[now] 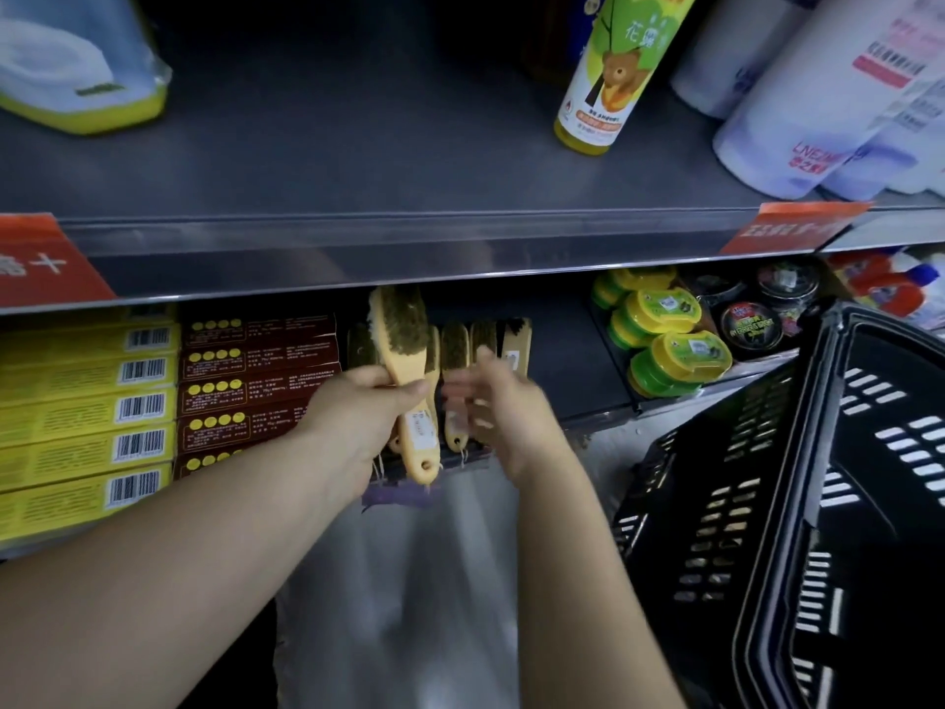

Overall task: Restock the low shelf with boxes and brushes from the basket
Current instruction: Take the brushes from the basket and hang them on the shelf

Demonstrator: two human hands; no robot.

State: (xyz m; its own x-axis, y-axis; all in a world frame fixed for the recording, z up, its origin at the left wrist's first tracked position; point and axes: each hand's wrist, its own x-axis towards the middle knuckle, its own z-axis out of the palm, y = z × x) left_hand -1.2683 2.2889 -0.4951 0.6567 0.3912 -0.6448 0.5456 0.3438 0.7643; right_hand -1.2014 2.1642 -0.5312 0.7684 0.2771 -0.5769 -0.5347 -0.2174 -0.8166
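My left hand (358, 406) grips a wooden brush (404, 350) by its handle, bristle head up, in front of the low shelf (578, 391). Several more brushes (455, 371) stand in a row on that shelf just behind it. My right hand (496, 401) is blurred, its fingers spread among the standing brushes; whether it holds one is unclear. Left of the brushes are stacked dark red boxes (255, 381) and yellow boxes (87, 406). The black basket (797, 504) stands at the lower right, and nothing shows inside it.
Green-and-yellow tins (665, 340) and black tins (751, 324) fill the low shelf's right part. The upper shelf (358, 166) carries a yellow-green bottle (608, 69), white rolls (818, 94) and a packet (71, 58). A clear plastic bag (404, 580) hangs below my hands.
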